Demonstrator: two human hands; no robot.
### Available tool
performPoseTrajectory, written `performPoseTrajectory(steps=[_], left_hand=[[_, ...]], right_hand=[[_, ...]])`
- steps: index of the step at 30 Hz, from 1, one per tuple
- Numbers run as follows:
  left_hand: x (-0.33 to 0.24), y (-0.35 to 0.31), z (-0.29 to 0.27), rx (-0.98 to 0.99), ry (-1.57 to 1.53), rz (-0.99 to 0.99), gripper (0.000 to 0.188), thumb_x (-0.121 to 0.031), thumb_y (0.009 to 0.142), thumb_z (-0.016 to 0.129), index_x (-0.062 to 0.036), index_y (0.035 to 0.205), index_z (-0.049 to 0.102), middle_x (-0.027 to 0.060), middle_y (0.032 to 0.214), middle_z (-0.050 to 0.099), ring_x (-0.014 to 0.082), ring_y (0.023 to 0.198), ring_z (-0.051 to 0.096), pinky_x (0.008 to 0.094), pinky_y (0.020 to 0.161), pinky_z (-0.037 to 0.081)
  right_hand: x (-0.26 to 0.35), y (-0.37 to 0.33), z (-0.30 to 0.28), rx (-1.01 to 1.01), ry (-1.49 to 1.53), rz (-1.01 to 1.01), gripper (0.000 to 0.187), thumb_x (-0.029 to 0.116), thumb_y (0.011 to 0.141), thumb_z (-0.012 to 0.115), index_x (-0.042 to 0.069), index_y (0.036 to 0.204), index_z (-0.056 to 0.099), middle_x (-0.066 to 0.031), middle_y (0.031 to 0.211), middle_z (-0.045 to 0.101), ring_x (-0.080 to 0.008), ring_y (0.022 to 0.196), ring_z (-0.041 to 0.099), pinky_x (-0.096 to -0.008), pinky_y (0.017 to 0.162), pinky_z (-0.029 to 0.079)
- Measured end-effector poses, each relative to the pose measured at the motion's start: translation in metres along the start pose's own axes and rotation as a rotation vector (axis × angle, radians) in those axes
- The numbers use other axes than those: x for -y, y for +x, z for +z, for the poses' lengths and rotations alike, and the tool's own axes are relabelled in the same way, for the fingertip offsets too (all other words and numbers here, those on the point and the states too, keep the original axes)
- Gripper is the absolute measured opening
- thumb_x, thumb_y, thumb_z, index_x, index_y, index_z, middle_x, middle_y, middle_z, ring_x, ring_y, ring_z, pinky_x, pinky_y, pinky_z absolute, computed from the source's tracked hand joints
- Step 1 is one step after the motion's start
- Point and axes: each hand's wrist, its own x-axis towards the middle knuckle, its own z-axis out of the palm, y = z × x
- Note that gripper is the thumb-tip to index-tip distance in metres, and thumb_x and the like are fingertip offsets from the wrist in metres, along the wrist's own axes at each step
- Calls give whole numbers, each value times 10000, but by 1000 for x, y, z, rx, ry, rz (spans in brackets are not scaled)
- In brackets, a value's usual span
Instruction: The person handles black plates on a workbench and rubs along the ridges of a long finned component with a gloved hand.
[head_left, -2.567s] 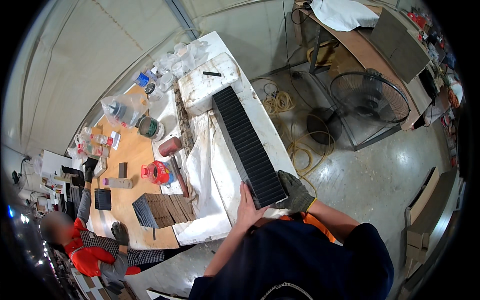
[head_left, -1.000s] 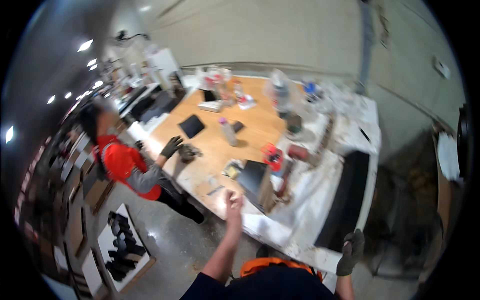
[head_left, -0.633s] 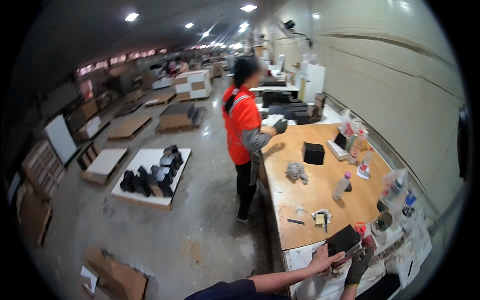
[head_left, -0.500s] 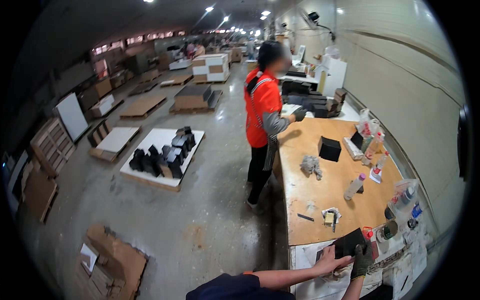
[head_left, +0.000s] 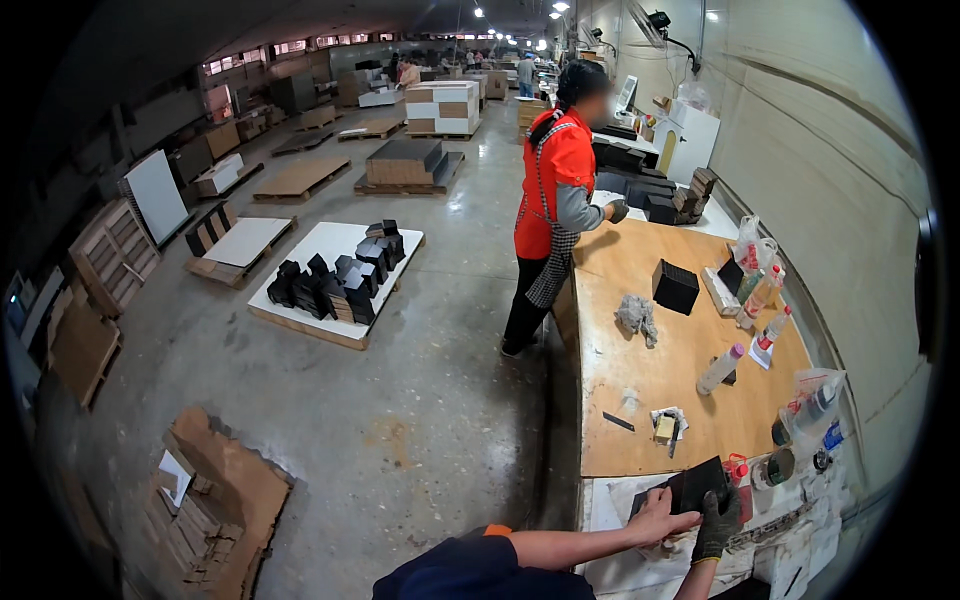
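Observation:
At the near end of the workbench (head_left: 600,455), both my hands are on a black box-like piece (head_left: 703,480) with flat, dark faces, tilted up. My right hand (head_left: 716,525), in a dark glove, grips its right side. My bare left hand (head_left: 662,520) lies against its lower left part with the fingers bent onto it; the fingertips are partly hidden. Just beyond the piece lie a yellowish block (head_left: 664,428) on a white scrap and a dark flat strip (head_left: 618,422). A red-capped bottle (head_left: 737,468) stands close to my right hand.
Farther up the bench are a white bottle (head_left: 720,369), a crumpled grey rag (head_left: 637,317) and a black box (head_left: 675,287). A person in a red top (head_left: 555,170) stands at the bench's far left. Pallets with black pieces (head_left: 340,280) and flattened cardboard (head_left: 225,500) lie on the floor.
The view has turned a little, so the room and the co-worker appear farther right. My hands stay on the black piece with hardly any movement.

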Motion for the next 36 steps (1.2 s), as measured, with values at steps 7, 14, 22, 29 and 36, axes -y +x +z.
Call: performPoseTrajectory(steps=[7,14,22,29,36], left_hand=[[-16,-7,-10,117,-68,-35,996,-626,795,536,146,1353,246,325,1253,402,417,1185,444,407,1007,370],[2,10,7,-14,-79,53,874,-550,801,559,94,1338,312,308,1281,420,392,1235,412,403,1035,340],[-21,-19,-23,3,-91,42,720,-365,728,696,9,1277,421,212,1264,478,310,1162,496,374,962,402],[-40,-65,-44,223,57,322,717,-248,691,768,-22,1271,411,171,1176,494,318,1116,509,367,955,411],[-53,-101,-51,516,374,766,561,-208,645,802,-68,1129,554,143,1003,543,336,933,557,402,825,463]], right_hand=[[4,-3,2,-10,188,47,494,127,792,703,-5,1229,511,-78,1083,585,-178,963,544,-317,836,462],[-11,0,5,-28,273,80,413,70,769,695,11,1145,534,-23,975,573,-135,834,540,-296,722,480],[35,-36,10,-98,352,115,443,21,700,659,32,1121,524,-5,967,555,-116,834,520,-264,737,461],[95,-101,-38,-88,432,56,747,-64,544,668,4,1251,434,-102,1138,557,-204,1024,564,-330,882,483],[81,-220,-72,-174,292,70,763,80,547,890,61,1209,513,-72,1122,599,-186,1023,590,-354,902,491]])
